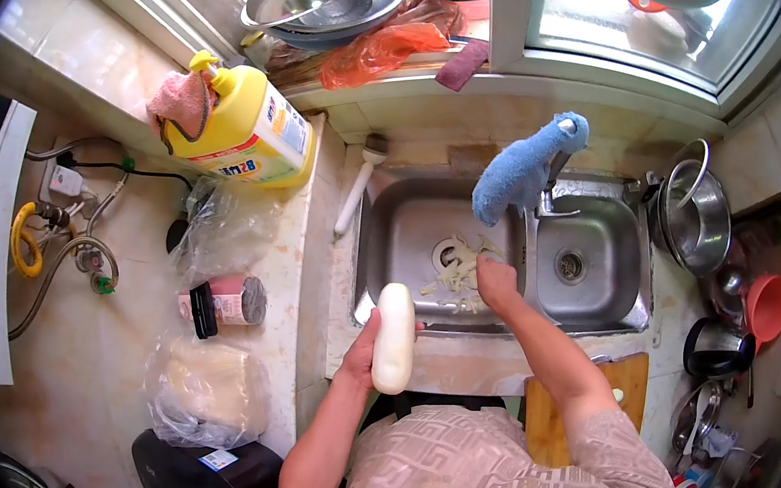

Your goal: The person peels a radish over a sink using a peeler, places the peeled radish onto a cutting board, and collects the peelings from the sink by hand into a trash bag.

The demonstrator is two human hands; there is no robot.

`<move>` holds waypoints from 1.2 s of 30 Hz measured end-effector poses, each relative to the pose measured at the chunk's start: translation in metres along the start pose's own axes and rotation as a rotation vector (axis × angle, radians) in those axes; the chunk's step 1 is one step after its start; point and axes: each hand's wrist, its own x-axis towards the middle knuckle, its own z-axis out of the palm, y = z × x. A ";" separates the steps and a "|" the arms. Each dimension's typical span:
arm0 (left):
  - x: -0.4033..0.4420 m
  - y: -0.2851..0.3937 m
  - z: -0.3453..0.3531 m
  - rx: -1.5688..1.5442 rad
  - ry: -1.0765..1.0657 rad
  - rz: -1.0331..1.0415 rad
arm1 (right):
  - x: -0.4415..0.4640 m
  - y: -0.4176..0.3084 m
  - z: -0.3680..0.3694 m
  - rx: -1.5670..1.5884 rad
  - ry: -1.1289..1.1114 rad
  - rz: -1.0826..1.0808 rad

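A smooth, pale white radish (pixel 393 338) lies in my left hand (pixel 359 353), held lengthwise in front of my body at the near edge of the sink (pixel 389 234). My fingers wrap round its underside. Over the larger basin, my right hand (pixel 497 282) is closed, and what it may hold is hidden. Beside that hand, pale peelings (pixel 457 263) lie in a loose heap around the drain. A blue cloth (pixel 523 172) covers the faucet just beyond my right hand.
A smaller basin (pixel 583 264) adjoins on the right, with metal bowls (pixel 700 221) beyond it. A cutting board (pixel 630 385) lies near my right elbow. On the left ledge stand a yellow pump bottle (pixel 250 130), a pink jar (pixel 239 300) and a plastic-wrapped block (pixel 208 388).
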 end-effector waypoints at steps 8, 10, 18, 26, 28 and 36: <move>0.024 0.016 0.011 0.105 0.107 -0.015 | -0.058 -0.078 -0.142 1.436 -0.530 0.013; 0.036 0.014 0.007 0.087 0.093 -0.065 | -0.072 -0.100 -0.149 1.525 -0.709 -0.097; 0.034 0.004 0.014 0.257 0.079 -0.199 | -0.053 -0.095 -0.128 1.366 -0.486 -0.131; 0.005 -0.004 0.013 0.205 0.078 -0.279 | 0.002 -0.017 -0.029 0.462 -0.018 -0.008; 0.010 0.001 0.013 0.239 0.127 -0.234 | -0.004 -0.017 -0.041 0.246 0.038 -0.009; 0.038 0.009 0.013 0.364 0.186 -0.149 | -0.052 -0.106 -0.156 1.280 -0.545 -0.178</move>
